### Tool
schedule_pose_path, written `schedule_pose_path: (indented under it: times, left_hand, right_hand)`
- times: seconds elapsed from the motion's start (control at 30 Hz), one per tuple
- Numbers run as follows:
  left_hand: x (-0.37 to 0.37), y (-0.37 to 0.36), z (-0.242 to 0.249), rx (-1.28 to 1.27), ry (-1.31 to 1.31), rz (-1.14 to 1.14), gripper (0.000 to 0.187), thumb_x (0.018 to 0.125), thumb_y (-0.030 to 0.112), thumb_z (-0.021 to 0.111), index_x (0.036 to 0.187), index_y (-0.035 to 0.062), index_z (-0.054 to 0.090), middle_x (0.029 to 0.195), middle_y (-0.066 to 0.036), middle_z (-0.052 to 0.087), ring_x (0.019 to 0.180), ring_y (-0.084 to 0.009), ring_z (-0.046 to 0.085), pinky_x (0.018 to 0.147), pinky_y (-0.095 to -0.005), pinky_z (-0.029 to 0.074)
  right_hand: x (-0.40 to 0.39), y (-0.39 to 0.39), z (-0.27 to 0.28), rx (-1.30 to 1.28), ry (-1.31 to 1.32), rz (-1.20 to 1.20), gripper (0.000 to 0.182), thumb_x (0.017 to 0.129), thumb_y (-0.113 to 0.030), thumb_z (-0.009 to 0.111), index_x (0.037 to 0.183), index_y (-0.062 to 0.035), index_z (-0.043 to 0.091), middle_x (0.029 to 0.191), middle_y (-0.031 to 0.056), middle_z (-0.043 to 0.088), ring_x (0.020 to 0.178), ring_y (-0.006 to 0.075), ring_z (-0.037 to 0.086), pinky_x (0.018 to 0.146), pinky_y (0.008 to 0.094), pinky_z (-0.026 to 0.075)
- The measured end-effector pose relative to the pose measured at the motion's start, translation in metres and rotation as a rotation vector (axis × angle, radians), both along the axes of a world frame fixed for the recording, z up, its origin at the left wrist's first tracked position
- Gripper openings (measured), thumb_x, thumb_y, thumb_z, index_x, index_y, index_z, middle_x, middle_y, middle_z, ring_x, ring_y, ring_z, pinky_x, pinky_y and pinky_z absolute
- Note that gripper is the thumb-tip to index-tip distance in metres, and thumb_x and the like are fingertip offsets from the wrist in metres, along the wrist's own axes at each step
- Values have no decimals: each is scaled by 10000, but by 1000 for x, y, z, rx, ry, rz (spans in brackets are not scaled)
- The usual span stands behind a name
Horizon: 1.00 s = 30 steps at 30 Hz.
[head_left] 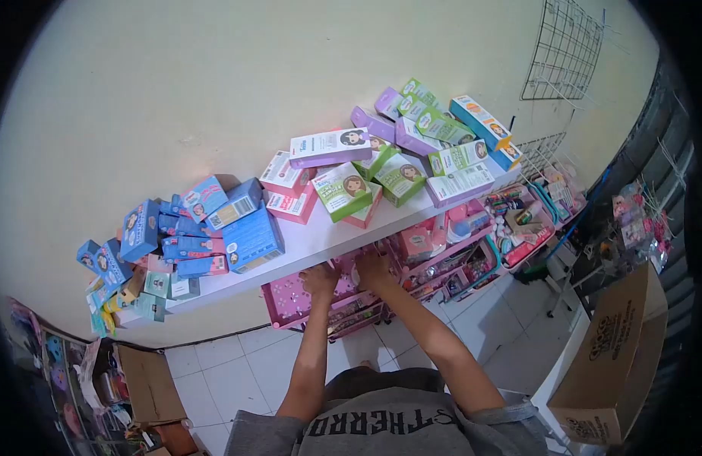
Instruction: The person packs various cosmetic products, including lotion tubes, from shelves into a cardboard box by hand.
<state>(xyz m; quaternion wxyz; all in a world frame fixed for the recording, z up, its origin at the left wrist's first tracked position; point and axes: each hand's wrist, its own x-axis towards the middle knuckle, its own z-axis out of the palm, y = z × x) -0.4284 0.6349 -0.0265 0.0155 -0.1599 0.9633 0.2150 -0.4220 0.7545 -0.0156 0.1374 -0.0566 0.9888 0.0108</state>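
Observation:
My left hand (319,280) is over a pink tray (287,302) with a white speckled pattern, just below the front edge of the white shelf. Its fingers are curled, with a small pale bit at their tips that is too small to name. Close by on the right, my right hand (372,271) also has bent fingers, and another whitish bit shows beside its thumb. What either hand grips is hidden. Right of the hands, a pink box (416,243) sits among small goods in the trolley.
On the white shelf (320,254) lie piles of blue boxes (252,239), green boxes (343,191) and purple-sided boxes (461,185). Bins of colourful small items (522,220) stand at the right. Cardboard boxes (613,357) are at both sides; a wire grid (564,49) hangs above.

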Motion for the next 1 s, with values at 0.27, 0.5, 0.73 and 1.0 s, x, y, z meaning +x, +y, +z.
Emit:
schedule_pose_path:
  times: [0.27,0.5,0.73,1.0]
  left_hand:
    - [7,-48,18,633,115,-158,540,633,301,645,1055,6,480,928,-143,567,745,-217,547,557,-322,430]
    - [67,-35,52,858,-62,-54,687,650,370,586,1228,120,311,895,-68,507,694,-135,431,557,-278,352]
    - [139,115,98,1090,-332,-613,629,671,100,564,1231,31,286,962,-111,471,789,-158,460,682,-257,384]
    - [261,400,175,1067,-344,-1696,699,651,126,616,1229,-13,247,1151,-156,410,1068,-259,401,903,-340,309]
  right_hand:
    - [10,4,7,-263,156,-22,843,476,-378,713,1171,-62,355,1135,177,428,1120,324,339,836,504,346]
    - [54,36,56,-531,461,28,864,450,-393,713,1149,-48,340,1103,188,414,1074,356,340,875,566,248]
    - [211,200,115,-713,600,-124,749,461,-255,715,1094,-17,395,1038,190,432,979,350,382,844,403,343]
    - [476,375,204,-195,1022,-890,766,457,-277,722,1113,-34,410,1071,174,448,991,334,410,872,383,327]
